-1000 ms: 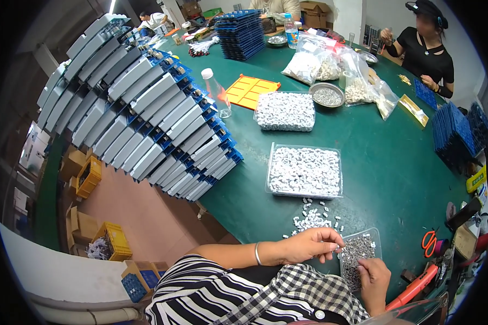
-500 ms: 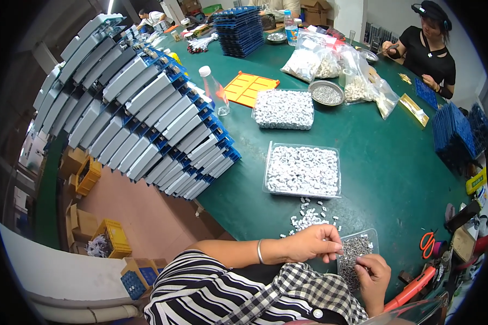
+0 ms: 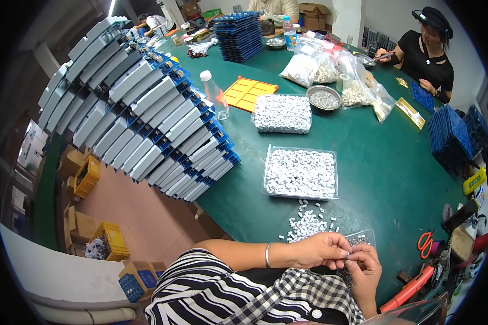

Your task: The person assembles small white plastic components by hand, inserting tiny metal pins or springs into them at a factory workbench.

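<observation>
Head view, hands: the left hand [image 3: 321, 250] and the right hand [image 3: 365, 269] meet at the near edge of the table, fingertips pinched together on a tiny part too small to make out; both hands are curled nearly closed, and which one actually holds the part cannot be told.
Head view, thing in hand: the small clear tray [image 3: 361, 237] of dark little parts lies just behind the fingers, mostly hidden by them.
Head view, loose parts: a scatter of small white pieces [image 3: 308, 223] lies on the cloth just beyond the left hand, between it and the nearer bin.
Head view, bins: two clear bins of white pieces, the nearer bin [image 3: 301, 173] and the farther bin [image 3: 282, 114], stand one behind the other.
Head view, left side: long stacks of grey and blue trays [image 3: 141, 114] lean in rows along the table's left edge; a clear bottle [image 3: 214, 95] and an orange tray [image 3: 249, 93] sit beside them.
Head view, right side: orange-handled scissors [image 3: 425, 242] and an orange tool [image 3: 406, 295] lie near the right hand.
Head view, far end: plastic bags of parts [image 3: 320, 67], a metal bowl [image 3: 323, 98], one stack of blue trays [image 3: 238, 37].
Head view, surface: a green table [image 3: 385, 162], a brown floor with cardboard boxes and yellow crates on the left.
Head view, people: a person in black [image 3: 425, 51] works at the far right; two more sit at the far end.
</observation>
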Available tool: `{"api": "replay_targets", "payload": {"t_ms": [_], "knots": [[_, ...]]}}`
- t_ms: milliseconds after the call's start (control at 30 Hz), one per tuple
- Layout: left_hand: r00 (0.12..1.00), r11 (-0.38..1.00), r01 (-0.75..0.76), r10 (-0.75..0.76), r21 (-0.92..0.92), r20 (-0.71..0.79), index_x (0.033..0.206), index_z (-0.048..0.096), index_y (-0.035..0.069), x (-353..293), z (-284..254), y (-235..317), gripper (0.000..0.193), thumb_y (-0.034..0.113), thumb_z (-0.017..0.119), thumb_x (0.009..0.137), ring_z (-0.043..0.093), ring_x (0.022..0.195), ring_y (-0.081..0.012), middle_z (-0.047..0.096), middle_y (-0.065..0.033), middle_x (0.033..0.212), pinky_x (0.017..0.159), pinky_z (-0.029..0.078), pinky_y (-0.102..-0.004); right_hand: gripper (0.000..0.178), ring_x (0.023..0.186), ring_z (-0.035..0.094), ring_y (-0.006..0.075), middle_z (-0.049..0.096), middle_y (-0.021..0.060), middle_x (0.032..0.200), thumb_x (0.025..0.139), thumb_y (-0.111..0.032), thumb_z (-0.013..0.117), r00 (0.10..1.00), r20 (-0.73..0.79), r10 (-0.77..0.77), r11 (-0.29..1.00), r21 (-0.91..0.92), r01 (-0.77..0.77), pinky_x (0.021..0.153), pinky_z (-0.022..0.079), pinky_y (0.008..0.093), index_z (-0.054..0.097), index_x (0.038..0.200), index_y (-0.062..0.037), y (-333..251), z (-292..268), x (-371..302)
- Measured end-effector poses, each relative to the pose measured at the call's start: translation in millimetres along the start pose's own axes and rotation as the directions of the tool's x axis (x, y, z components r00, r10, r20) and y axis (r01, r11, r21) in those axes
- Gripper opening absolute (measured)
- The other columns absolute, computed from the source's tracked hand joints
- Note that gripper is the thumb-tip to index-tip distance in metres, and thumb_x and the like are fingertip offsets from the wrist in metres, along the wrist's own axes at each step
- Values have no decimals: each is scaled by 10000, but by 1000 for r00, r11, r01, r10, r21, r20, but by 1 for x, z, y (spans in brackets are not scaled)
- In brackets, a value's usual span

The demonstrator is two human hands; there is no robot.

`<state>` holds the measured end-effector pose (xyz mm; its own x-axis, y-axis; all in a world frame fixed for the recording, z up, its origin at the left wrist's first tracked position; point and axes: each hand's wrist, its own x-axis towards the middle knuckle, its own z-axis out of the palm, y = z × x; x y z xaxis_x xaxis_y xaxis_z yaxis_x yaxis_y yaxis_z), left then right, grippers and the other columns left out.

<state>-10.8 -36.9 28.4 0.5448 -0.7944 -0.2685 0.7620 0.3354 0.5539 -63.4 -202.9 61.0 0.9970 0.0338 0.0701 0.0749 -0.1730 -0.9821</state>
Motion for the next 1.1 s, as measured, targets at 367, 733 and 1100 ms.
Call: {"api": "replay_targets", "payload": {"t_ms": [367, 733, 1100], "knots": [[987, 939, -147, 157, 310, -9, 927, 517, 3, -3, 1, 3, 107, 84, 532, 857, 561, 672, -85, 554, -46, 802, 568, 485, -193, 72, 788, 527, 127, 545, 78, 889, 717, 26, 631, 998, -43, 40, 997, 69, -37, 685, 428, 228, 596, 778, 13, 0, 3, -1], [990, 830, -124, 143, 544, 9, 929, 542, -16, -9, 3, 7, 113, 62, 547, 848, 574, 697, -78, 588, -53, 794, 616, 484, -195, 169, 797, 532, 109, 541, 73, 890, 718, 76, 623, 977, -18, 214, 915, 354, -194, 700, 444, 221, 518, 832, 7, 5, 6, -4], [973, 702, -227, 196, 675, 124, 856, 590, -13, -13, 11, 9, 82, 55, 595, 811, 584, 619, -74, 594, -53, 731, 553, 478, -199, 238, 852, 509, 107, 504, 55, 910, 713, 92, 623, 910, 298, 287, 771, 492, -404, 758, 434, 229, 476, 856, -28, 17, -7, -3]]}}
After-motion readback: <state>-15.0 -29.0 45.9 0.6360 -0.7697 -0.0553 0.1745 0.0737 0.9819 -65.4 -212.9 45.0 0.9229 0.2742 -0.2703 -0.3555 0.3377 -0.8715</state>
